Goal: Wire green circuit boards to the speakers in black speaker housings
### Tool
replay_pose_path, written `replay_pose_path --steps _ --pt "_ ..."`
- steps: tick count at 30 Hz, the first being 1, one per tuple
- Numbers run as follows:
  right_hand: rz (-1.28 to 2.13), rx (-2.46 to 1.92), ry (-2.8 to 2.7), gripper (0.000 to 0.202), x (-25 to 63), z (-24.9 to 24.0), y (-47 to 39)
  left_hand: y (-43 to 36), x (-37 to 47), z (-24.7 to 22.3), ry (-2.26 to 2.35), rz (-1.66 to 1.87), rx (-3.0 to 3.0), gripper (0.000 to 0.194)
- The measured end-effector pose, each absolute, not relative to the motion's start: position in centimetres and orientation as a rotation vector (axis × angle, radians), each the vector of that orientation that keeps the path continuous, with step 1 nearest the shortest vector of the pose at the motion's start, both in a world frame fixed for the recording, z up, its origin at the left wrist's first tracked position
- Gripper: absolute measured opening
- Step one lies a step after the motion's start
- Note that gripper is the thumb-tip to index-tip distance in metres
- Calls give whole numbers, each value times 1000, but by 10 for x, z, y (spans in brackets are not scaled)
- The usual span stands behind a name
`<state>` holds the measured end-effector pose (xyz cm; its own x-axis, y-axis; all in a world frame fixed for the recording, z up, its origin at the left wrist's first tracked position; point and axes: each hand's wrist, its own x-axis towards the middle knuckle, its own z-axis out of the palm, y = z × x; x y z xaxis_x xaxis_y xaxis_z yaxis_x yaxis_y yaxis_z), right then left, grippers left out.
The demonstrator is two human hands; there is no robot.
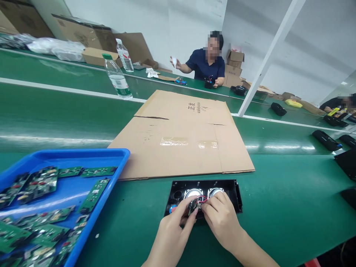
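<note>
Two hands fitting a small board into a speaker housing.

Head view: at the near edge of the green table [278, 207], the left hand [174, 231] and right hand [221, 217] both pinch a small circuit board [195, 205] over the black speaker housing [204, 194]. Best to keep the red wires [204, 199] slack and seat it level.

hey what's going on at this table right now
A person has both hands on an open black speaker housing lying on the green bench. The left hand and right hand together pinch a small circuit board with red wires in front of two round speaker drivers. A blue tray of green circuit boards sits to the left, flattened cardboard behind. Across the bench, another person handles small parts.
</note>
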<state>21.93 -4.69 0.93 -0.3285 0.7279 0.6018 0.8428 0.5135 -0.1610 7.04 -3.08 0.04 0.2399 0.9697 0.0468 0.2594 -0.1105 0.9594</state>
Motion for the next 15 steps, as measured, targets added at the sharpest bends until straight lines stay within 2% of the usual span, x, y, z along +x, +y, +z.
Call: replay_pose_path --steps 8,15 --pt "23 -1372 -1948 18 221 4 -47 -33 62 1 1073 969 1658 22" --pt "-11 -1306 -1985 20 223 6 -44 -34 62 6 1116 899 1650 22"
